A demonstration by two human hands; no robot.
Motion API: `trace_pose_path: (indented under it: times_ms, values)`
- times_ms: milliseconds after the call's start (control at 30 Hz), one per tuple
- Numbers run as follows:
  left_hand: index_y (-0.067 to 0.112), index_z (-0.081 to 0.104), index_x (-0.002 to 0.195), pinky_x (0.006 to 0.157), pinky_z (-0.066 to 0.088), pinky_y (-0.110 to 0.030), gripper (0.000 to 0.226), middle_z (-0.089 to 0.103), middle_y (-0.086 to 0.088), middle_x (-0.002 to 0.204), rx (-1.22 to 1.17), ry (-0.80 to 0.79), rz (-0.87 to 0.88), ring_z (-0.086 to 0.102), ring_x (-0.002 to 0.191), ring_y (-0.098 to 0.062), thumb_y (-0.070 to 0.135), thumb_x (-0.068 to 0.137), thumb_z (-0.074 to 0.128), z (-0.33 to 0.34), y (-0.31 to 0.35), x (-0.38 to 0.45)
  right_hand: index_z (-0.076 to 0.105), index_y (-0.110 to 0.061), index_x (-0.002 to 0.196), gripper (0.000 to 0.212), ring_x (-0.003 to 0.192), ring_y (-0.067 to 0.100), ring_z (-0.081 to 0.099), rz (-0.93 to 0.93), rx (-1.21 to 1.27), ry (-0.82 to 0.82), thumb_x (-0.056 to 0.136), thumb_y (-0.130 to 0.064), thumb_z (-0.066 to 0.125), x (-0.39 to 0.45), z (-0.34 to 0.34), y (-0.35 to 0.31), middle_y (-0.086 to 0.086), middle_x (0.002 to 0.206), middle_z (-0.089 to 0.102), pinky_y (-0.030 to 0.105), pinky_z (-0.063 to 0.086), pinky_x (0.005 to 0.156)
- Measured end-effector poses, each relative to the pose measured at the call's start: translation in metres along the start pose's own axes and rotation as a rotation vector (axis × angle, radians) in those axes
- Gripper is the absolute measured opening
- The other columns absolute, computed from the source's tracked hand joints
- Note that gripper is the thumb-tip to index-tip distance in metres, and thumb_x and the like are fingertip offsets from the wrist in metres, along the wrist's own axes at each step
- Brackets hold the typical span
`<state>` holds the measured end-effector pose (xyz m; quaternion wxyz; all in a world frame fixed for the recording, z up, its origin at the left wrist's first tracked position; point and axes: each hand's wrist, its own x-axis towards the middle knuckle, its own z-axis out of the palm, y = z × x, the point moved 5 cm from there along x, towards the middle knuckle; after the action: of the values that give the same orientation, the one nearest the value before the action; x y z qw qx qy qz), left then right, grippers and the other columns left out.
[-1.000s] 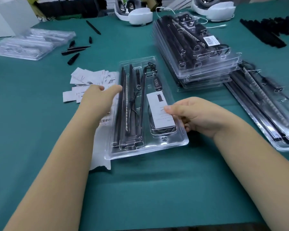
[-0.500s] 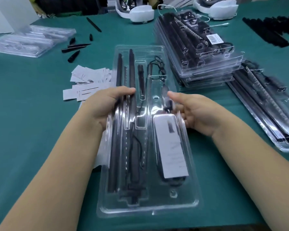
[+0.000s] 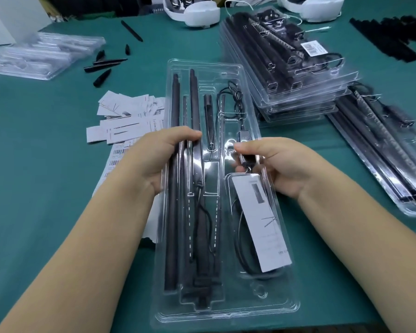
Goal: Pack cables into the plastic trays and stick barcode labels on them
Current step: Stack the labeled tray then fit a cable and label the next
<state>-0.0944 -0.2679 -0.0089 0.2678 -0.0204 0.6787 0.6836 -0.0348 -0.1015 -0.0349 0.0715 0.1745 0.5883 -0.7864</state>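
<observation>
Both forearms reach up from the bottom corners and meet on a clear plastic tray held lengthwise at the centre of the view; the left hand clasps the tray's 9 o'clock edge, thumb laid over the top across the long black rods, the remaining fingers hidden beneath the plastic; the right hand grips the 3 o'clock edge, thumb tip pressing the lid near a small black inline box, its fingers curled under and only partly seen through the plastic. Whether the tray's near end rests on the green table cannot be told; its far end points to 12 o'clock. Inside, a coiled black cable lies in the 4 o'clock compartment, largely covered by a white card whose print is too blurred to read. At 10 o'clock of the tray, loose white paper cards are scattered; a barcode label sheet lies partly hidden behind the left wrist. At 1 o'clock stands a stack of packed trays, the top one bearing a barcode label; at 3 o'clock more packed trays run off the frame edge, smeared by blur. Empty clear trays sit at 10 o'clock, far out.
</observation>
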Motion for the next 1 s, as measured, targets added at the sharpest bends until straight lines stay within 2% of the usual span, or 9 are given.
trace_pose_path:
  times_ms: [100,200,300,400,500,600,700,767,1000]
  values:
    - [0.007,0.06,0.074,0.035,0.046,-0.026,0.013,0.051,-0.008,0.049,0.005,0.013,-0.007,0.053,0.034,-0.021,0.015,0.083,0.067,0.0,0.0,-0.001,0.074,-0.011,0.062,0.017,0.056,0.014,0.066,-0.019,-0.052,0.031,0.079,-0.013,0.071,0.0,0.002,0.001,0.005,0.069,0.07,0.021,0.055,0.051]
    - [0.011,0.063,0.074,0.033,0.044,-0.021,0.012,0.059,-0.002,0.048,0.033,0.073,0.035,0.056,0.034,-0.014,0.019,0.082,0.068,-0.003,0.002,-0.001,0.071,-0.009,0.072,0.015,0.055,0.017,0.066,-0.034,0.006,0.055,0.082,-0.02,0.07,0.001,0.004,0.001,0.009,0.07,0.07,0.026,0.055,0.051]
    - [0.016,0.066,0.071,0.032,0.041,-0.016,0.013,0.062,0.004,0.055,0.094,0.108,0.07,0.054,0.034,-0.002,0.024,0.082,0.068,-0.003,0.005,-0.003,0.068,-0.007,0.083,0.026,0.061,0.022,0.069,-0.033,0.026,0.087,0.09,-0.031,0.062,0.003,0.002,0.0,0.01,0.074,0.072,0.034,0.059,0.062]
    - [0.018,0.07,0.058,0.035,0.044,-0.019,0.023,0.06,0.002,0.049,0.051,0.105,0.046,0.052,0.034,-0.01,0.024,0.08,0.069,-0.007,0.005,-0.002,0.068,-0.004,0.09,0.033,0.068,0.025,0.07,-0.052,-0.046,0.089,0.093,-0.035,0.056,0.004,0.003,0.001,0.016,0.08,0.073,0.035,0.058,0.066]
    - [0.018,0.067,0.044,0.039,0.049,-0.025,0.038,0.056,-0.001,0.045,0.011,0.069,-0.009,0.049,0.035,-0.015,0.025,0.081,0.068,-0.01,0.005,-0.002,0.065,-0.005,0.088,0.026,0.063,0.022,0.069,-0.037,0.011,0.074,0.093,-0.029,0.058,0.003,0.007,0.002,0.016,0.077,0.073,0.031,0.059,0.058]
    - [0.014,0.062,0.057,0.04,0.05,-0.029,0.026,0.05,-0.004,0.051,-0.054,0.026,-0.046,0.05,0.037,-0.019,0.021,0.081,0.066,-0.01,0.004,-0.002,0.068,-0.006,0.074,0.015,0.061,0.021,0.069,-0.008,0.113,0.005,0.086,-0.014,0.063,0.003,0.016,0.003,0.012,0.072,0.071,0.03,0.058,0.058]
    - [0.014,0.057,0.058,0.035,0.044,-0.02,0.026,0.049,0.0,0.046,-0.036,0.053,0.007,0.045,0.031,-0.014,0.017,0.084,0.062,-0.006,0.006,-0.006,0.066,-0.002,0.073,0.009,0.052,0.016,0.064,-0.046,0.072,0.059,0.082,-0.003,0.063,0.007,0.02,0.004,0.005,0.063,0.064,0.025,0.058,0.059]
    - [0.014,0.053,0.061,0.028,0.034,-0.013,0.027,0.049,0.006,0.038,0.047,0.104,0.069,0.043,0.026,-0.005,0.016,0.087,0.058,-0.005,0.009,-0.009,0.064,0.0,0.077,0.004,0.048,0.015,0.061,-0.068,0.048,0.106,0.081,0.0,0.063,0.01,0.021,0.003,0.003,0.06,0.062,0.022,0.055,0.055]
    - [0.016,0.052,0.065,0.025,0.028,-0.011,0.022,0.048,0.014,0.035,0.148,0.134,0.1,0.041,0.025,0.003,0.02,0.087,0.057,-0.006,0.009,-0.008,0.06,-0.004,0.075,0.007,0.046,0.01,0.054,-0.088,-0.104,0.153,0.078,-0.001,0.065,0.013,0.017,0.003,0.003,0.056,0.059,0.018,0.049,0.048]
